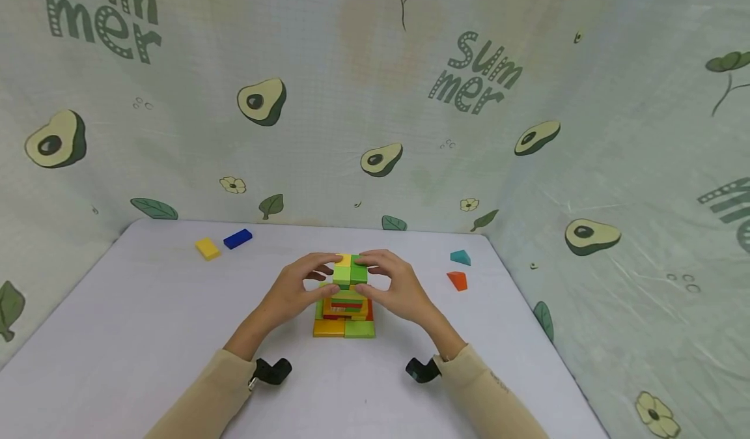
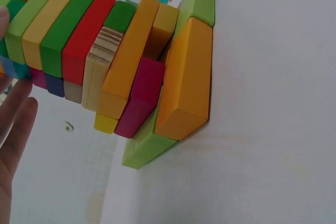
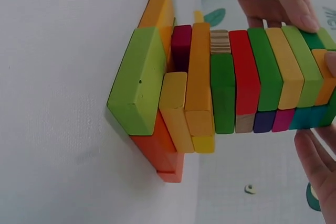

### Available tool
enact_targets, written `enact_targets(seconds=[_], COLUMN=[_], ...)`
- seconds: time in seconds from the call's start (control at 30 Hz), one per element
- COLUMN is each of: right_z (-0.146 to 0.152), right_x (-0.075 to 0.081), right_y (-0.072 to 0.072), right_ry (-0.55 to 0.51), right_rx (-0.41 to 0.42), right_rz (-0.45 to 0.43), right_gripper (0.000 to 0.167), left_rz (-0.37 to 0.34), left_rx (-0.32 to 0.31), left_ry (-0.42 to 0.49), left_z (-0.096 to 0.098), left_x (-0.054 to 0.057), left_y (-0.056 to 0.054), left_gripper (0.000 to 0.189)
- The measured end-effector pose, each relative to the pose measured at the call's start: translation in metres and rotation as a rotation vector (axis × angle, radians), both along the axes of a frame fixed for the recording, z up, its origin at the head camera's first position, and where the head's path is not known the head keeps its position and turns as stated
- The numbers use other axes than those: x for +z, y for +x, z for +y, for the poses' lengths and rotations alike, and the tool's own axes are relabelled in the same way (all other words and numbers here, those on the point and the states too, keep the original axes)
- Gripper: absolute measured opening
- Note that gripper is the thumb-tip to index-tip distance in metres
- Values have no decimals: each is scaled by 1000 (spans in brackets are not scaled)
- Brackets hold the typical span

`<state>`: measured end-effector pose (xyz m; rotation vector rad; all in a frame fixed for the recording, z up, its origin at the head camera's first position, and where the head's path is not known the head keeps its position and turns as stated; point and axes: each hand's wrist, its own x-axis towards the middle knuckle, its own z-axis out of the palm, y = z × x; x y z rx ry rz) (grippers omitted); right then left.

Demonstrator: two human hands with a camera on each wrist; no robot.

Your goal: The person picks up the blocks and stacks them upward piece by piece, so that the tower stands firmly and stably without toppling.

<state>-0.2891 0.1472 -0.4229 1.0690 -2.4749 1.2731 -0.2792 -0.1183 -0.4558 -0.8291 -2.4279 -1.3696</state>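
Observation:
A tower of coloured wooden blocks (image 1: 347,302) stands on the table, narrow layers above a wider base of orange and light green blocks (image 2: 189,77). Two blocks side by side top it: a light green one (image 1: 342,275) and a green one (image 1: 359,274). My left hand (image 1: 297,288) curls round the top from the left, index fingertip at the light green block's upper edge, thumb at the small blocks just below. Mirroring it, my right hand (image 1: 398,287) grips the green block's side, its thumb on a small orange block (image 3: 321,77). The fingers behind are partly hidden.
Back left on the white table (image 1: 176,335) lie a yellow block (image 1: 208,249) and a dark blue block (image 1: 237,239). At the right are a teal piece (image 1: 460,257) and an orange-red piece (image 1: 458,281). A printed cloth (image 1: 328,55) hangs behind the table.

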Motion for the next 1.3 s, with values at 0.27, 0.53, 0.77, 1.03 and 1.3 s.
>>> enact_targets(seconds=[0.27, 0.53, 0.77, 1.03, 1.3], right_z=[1, 2, 2, 4, 2], right_x=[-4, -8, -8, -9, -5], right_y=[1, 0, 0, 2, 3], right_ry=[-35, -63, -58, -65, -59], right_rx=[-3, 5, -6, -8, 2], right_rz=[-30, -30, -40, -43, -50], right_gripper=[46, 46, 46, 46, 47], left_rz=[1, -1, -27, -50, -151], left_rx=[-5, -6, 32, 90, 300], left_ry=[-4, -17, -49, -112, -287], left_z=[1, -2, -18, -56, -128], left_x=[-1, -2, 1, 11, 14], left_y=[0, 0, -5, -15, -71], left_gripper=[60, 72, 75, 70, 60])
